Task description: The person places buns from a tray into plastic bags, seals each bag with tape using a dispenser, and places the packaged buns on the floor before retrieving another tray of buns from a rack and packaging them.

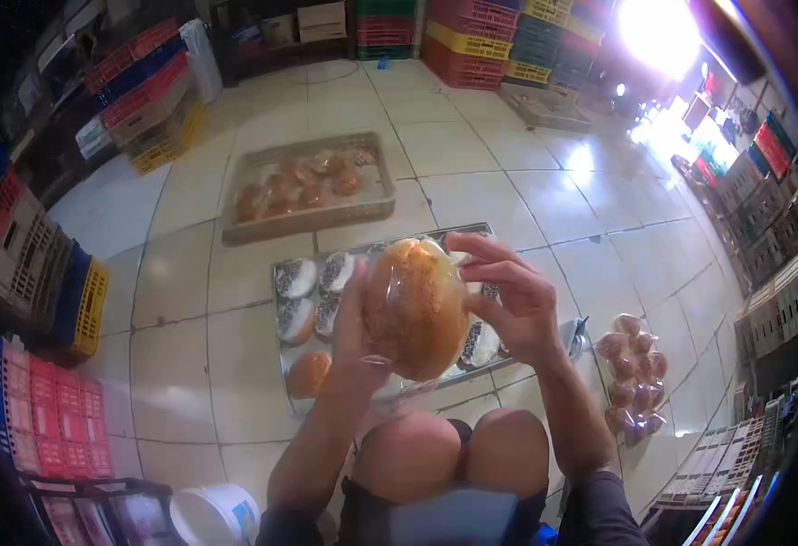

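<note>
A large golden bread bun (pixel 417 314) in clear plastic wrap is held up in front of me, above my knees. My left hand (pixel 353 318) grips it from the left side, with the fingers partly hidden behind it. On the other side, my right hand (pixel 519 305) is closed with curled fingers and thumb at the wrap's right edge. Below them lies a metal tray (pixel 283 375) with several buns, some white-topped with dark sprinkles (pixel 296 278). A plain-topped bun (pixel 309 374) sits at its near left. The held bun and my hands hide the tray's middle.
Beyond the tray, a plastic crate (pixel 308 224) holds several wrapped buns. More wrapped buns (pixel 637 373) lie on the tiled floor at right. Stacked crates (pixel 58 409) line the left side, others (pixel 472 45) the back. A white bucket (pixel 206 514) stands at lower left.
</note>
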Motion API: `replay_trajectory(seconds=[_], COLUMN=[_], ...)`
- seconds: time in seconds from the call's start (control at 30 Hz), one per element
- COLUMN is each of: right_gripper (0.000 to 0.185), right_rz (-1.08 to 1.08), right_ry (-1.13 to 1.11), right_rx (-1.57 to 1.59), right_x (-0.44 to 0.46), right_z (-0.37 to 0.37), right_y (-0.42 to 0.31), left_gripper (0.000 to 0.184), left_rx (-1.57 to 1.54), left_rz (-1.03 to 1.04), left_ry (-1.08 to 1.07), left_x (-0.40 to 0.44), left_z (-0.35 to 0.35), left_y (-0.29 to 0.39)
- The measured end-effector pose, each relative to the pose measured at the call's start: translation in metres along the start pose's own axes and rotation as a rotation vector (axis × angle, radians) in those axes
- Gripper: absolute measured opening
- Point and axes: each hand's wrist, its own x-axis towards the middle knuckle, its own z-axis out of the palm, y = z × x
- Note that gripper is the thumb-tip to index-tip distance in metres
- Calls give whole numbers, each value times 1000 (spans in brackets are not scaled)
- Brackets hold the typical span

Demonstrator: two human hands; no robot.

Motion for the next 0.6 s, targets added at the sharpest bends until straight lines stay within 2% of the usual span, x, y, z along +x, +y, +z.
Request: replay_trajectory(seconds=[0.07, 0.23, 0.37, 0.4, 0.53, 0.6], right_gripper=[23, 24, 19, 19, 13, 13], right_rz=[-43, 54, 128, 124, 117, 70], right_ry=[-1, 85, 103, 107, 210, 243], right_rx=[-4, 273, 476, 476, 475, 434], right_x=[0, 0, 5, 6, 11, 11], right_z=[1, 6, -4, -3, 7, 8], right_y=[-12, -34, -20, -16, -4, -4], left_gripper=[49, 44, 31, 31, 25, 25], left_rx=[-9, 9, 356, 360, 686, 662], left_rz=[-8, -10, 241, 241, 529, 571], left_ry=[0, -7, -91, -94, -91, -119], left_x=[-6, -17, -17, -17, -20, -23], left_z=[4, 15, 29, 32, 42, 43], left_y=[1, 10, 17, 20, 29, 27])
